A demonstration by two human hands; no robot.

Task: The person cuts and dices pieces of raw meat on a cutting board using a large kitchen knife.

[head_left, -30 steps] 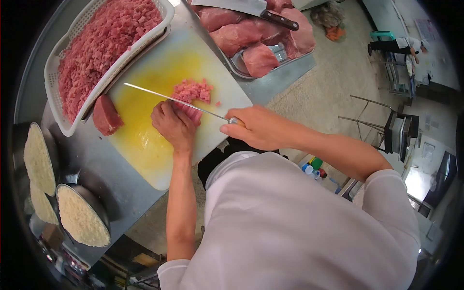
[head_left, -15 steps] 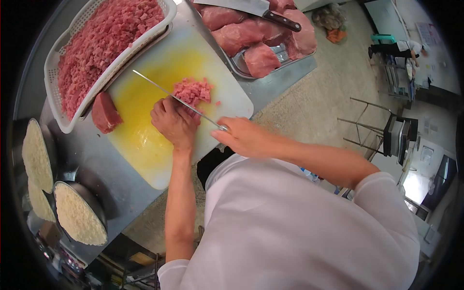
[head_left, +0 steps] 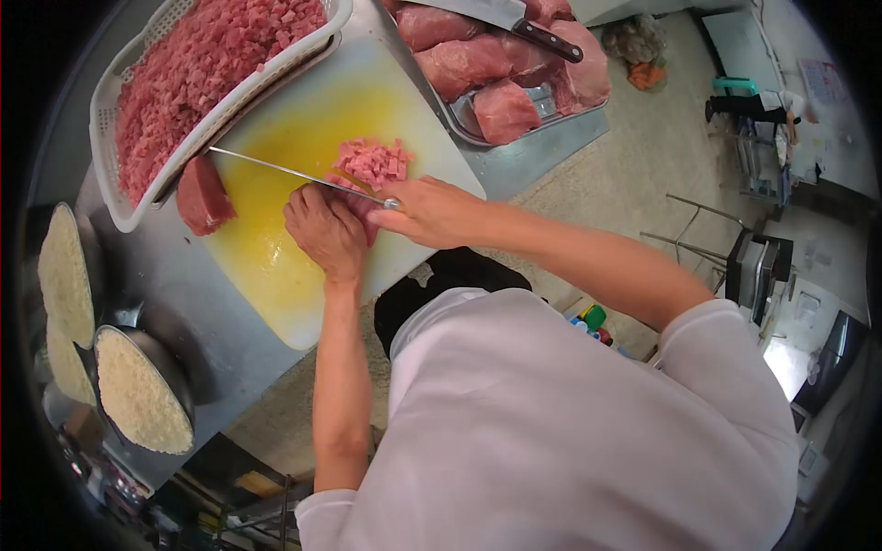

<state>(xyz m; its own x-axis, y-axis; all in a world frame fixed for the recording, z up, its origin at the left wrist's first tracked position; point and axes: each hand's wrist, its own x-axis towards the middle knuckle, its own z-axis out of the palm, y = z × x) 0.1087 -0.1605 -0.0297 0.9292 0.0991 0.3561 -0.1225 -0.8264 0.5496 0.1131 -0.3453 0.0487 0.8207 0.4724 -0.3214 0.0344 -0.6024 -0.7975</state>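
one knife [head_left: 296,174] in right hand [head_left: 427,213], illegible poster [head_left: 821,85]

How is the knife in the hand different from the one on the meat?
The held knife is in the right hand; the other knife lies on the big meat pieces. The held knife's blade looks like a thin line, while the other knife shows a wide, flat blade. Both have shiny metal blades.
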